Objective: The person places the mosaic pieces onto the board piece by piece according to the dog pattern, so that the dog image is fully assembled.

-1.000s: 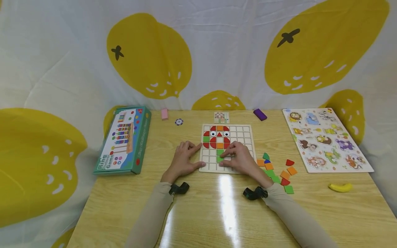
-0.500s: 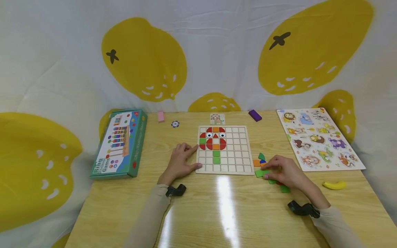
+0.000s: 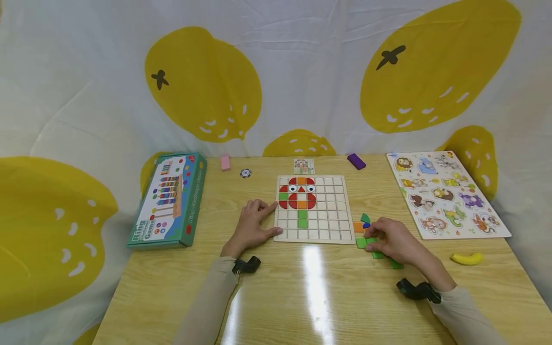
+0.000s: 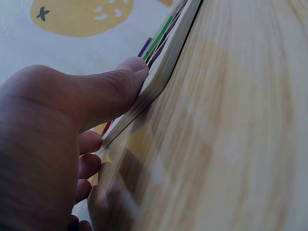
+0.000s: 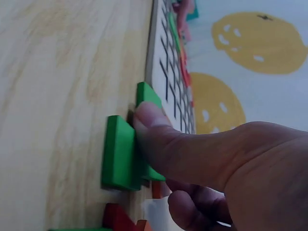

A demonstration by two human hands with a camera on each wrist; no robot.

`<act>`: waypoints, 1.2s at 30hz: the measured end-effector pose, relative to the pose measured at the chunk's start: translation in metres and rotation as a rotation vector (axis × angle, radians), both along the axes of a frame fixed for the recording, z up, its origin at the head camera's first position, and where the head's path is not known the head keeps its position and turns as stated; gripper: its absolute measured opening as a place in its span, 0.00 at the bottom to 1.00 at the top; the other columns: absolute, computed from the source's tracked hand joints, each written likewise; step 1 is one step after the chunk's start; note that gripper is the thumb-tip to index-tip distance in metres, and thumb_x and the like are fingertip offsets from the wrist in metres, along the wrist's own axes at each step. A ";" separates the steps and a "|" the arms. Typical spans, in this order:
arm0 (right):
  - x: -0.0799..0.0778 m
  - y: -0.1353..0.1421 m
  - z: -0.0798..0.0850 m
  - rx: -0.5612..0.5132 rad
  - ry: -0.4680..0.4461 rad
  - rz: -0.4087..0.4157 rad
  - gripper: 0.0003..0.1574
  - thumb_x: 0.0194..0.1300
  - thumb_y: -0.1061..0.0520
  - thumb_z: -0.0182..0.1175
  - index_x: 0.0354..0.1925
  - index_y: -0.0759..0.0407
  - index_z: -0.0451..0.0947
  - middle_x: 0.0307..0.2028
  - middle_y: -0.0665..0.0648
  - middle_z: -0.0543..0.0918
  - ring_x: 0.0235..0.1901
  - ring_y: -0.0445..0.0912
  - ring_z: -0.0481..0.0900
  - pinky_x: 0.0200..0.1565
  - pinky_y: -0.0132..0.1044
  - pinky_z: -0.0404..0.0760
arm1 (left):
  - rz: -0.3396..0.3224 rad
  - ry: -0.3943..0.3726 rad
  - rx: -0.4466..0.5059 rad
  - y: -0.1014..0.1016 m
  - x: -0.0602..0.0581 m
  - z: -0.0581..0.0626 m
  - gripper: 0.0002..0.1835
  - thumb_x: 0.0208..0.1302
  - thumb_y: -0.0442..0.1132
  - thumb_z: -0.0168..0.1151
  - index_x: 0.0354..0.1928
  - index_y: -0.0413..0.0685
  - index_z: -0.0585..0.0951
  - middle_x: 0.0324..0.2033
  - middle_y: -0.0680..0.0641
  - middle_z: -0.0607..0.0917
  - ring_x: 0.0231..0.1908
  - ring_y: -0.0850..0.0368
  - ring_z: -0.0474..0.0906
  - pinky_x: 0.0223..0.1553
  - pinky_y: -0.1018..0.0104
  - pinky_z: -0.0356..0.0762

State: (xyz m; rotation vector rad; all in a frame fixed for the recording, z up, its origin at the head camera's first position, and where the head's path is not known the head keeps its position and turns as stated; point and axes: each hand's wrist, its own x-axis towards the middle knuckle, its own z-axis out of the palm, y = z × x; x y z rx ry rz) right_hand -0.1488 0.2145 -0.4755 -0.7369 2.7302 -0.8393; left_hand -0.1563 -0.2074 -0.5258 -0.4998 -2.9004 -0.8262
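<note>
In the head view, a wooden grid board [image 3: 332, 208] holds red, orange and green tiles, with two eye tiles, arranged as a face above a green stem. My left hand [image 3: 251, 225] rests at its left edge, thumb and index finger spread; the left wrist view has the thumb touching the board's rim [image 4: 161, 79]. Right of the board, my right hand [image 3: 394, 239] pinches a green square tile [image 3: 370, 241] among loose pieces. Beside it lies another green tile [image 3: 360, 243]. In the right wrist view, the thumb is against green tiles [image 5: 120, 154]; the other fingertips are largely hidden.
A small picture card [image 3: 304, 166] lies behind the board. A game box [image 3: 166, 201] is at left, an animal puzzle [image 3: 448, 194] at right, with a toy banana [image 3: 467, 259] in front. Pink [image 3: 225, 163] and purple [image 3: 356, 161] blocks and a round chip [image 3: 245, 173] sit farther back.
My right hand has left the green tile on the board's stem and moved right to the loose pieces, where two green tiles have come apart. My left hand stays at the board's edge.
</note>
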 end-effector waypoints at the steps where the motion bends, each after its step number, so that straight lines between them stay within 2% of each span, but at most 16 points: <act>1: -0.001 0.000 0.000 -0.008 -0.023 0.000 0.13 0.53 0.54 0.76 0.36 0.51 0.81 0.30 0.46 0.80 0.27 0.39 0.79 0.31 0.34 0.77 | 0.000 -0.001 0.002 0.000 0.000 0.000 0.43 0.53 0.65 0.69 0.70 0.58 0.71 0.45 0.51 0.70 0.46 0.54 0.61 0.50 0.55 0.58; 3: -0.003 -0.001 0.000 -0.040 -0.042 -0.003 0.13 0.55 0.56 0.74 0.36 0.52 0.79 0.28 0.46 0.79 0.24 0.37 0.76 0.28 0.32 0.76 | -0.001 -0.005 -0.001 0.000 0.000 0.000 0.43 0.53 0.65 0.69 0.71 0.58 0.71 0.45 0.51 0.70 0.46 0.54 0.61 0.50 0.55 0.58; 6: -0.009 -0.005 -0.002 -0.120 -0.016 -0.009 0.10 0.61 0.58 0.70 0.39 0.53 0.78 0.27 0.46 0.77 0.21 0.38 0.73 0.26 0.32 0.74 | 0.001 -0.008 -0.006 0.000 0.000 0.001 0.44 0.54 0.65 0.69 0.71 0.58 0.71 0.46 0.51 0.70 0.46 0.54 0.61 0.50 0.56 0.58; 9: -0.017 -0.012 -0.004 -0.225 0.015 -0.015 0.08 0.66 0.56 0.66 0.43 0.54 0.79 0.31 0.48 0.78 0.27 0.40 0.75 0.30 0.32 0.74 | 0.002 -0.015 -0.005 -0.001 0.000 0.000 0.44 0.53 0.66 0.69 0.71 0.58 0.71 0.46 0.51 0.70 0.46 0.54 0.61 0.50 0.56 0.59; 12: -0.023 -0.027 -0.004 -0.354 -0.091 -0.027 0.11 0.67 0.54 0.64 0.46 0.56 0.79 0.35 0.52 0.81 0.32 0.44 0.79 0.34 0.32 0.78 | 0.002 -0.022 -0.004 -0.001 0.000 -0.001 0.44 0.53 0.67 0.68 0.71 0.59 0.70 0.46 0.51 0.70 0.46 0.54 0.61 0.50 0.55 0.59; 15: -0.028 -0.047 -0.006 -0.478 -0.227 -0.035 0.16 0.63 0.55 0.68 0.48 0.58 0.79 0.40 0.58 0.82 0.36 0.48 0.81 0.38 0.33 0.81 | 0.003 -0.026 -0.008 -0.002 -0.001 -0.002 0.44 0.54 0.68 0.67 0.71 0.60 0.70 0.47 0.51 0.70 0.46 0.54 0.61 0.50 0.56 0.59; 18: -0.030 -0.072 -0.011 -0.534 -0.266 -0.019 0.20 0.58 0.57 0.72 0.48 0.60 0.79 0.41 0.60 0.82 0.37 0.49 0.83 0.39 0.34 0.82 | 0.002 -0.032 -0.012 -0.002 -0.002 -0.002 0.44 0.54 0.68 0.67 0.71 0.60 0.70 0.47 0.52 0.70 0.46 0.55 0.61 0.51 0.56 0.59; 21: -0.029 -0.096 -0.018 -0.516 -0.230 0.014 0.21 0.55 0.56 0.75 0.46 0.57 0.81 0.38 0.57 0.83 0.35 0.48 0.82 0.36 0.34 0.81 | 0.002 -0.037 -0.020 -0.002 -0.003 -0.002 0.44 0.54 0.69 0.66 0.72 0.61 0.69 0.47 0.52 0.70 0.47 0.55 0.61 0.51 0.57 0.58; 27: -0.024 -0.129 -0.024 -0.387 -0.047 0.045 0.23 0.45 0.49 0.80 0.40 0.51 0.84 0.33 0.51 0.83 0.31 0.45 0.76 0.34 0.33 0.74 | -0.001 -0.029 -0.029 -0.001 -0.005 -0.001 0.44 0.54 0.69 0.66 0.71 0.60 0.69 0.47 0.52 0.70 0.47 0.55 0.61 0.50 0.57 0.59; 31: -0.020 -0.138 -0.024 -0.290 0.039 0.041 0.24 0.43 0.45 0.81 0.39 0.48 0.85 0.35 0.48 0.83 0.33 0.43 0.76 0.37 0.35 0.74 | 0.001 -0.033 -0.033 -0.002 -0.004 0.000 0.44 0.54 0.68 0.66 0.72 0.60 0.69 0.47 0.51 0.71 0.47 0.55 0.61 0.51 0.57 0.59; 36: -0.016 -0.140 -0.026 -0.252 0.065 0.035 0.19 0.46 0.45 0.80 0.38 0.47 0.88 0.34 0.48 0.82 0.32 0.43 0.76 0.36 0.36 0.73 | 0.000 -0.040 -0.036 -0.003 -0.004 -0.001 0.45 0.54 0.69 0.65 0.72 0.60 0.69 0.47 0.52 0.70 0.47 0.55 0.61 0.51 0.57 0.58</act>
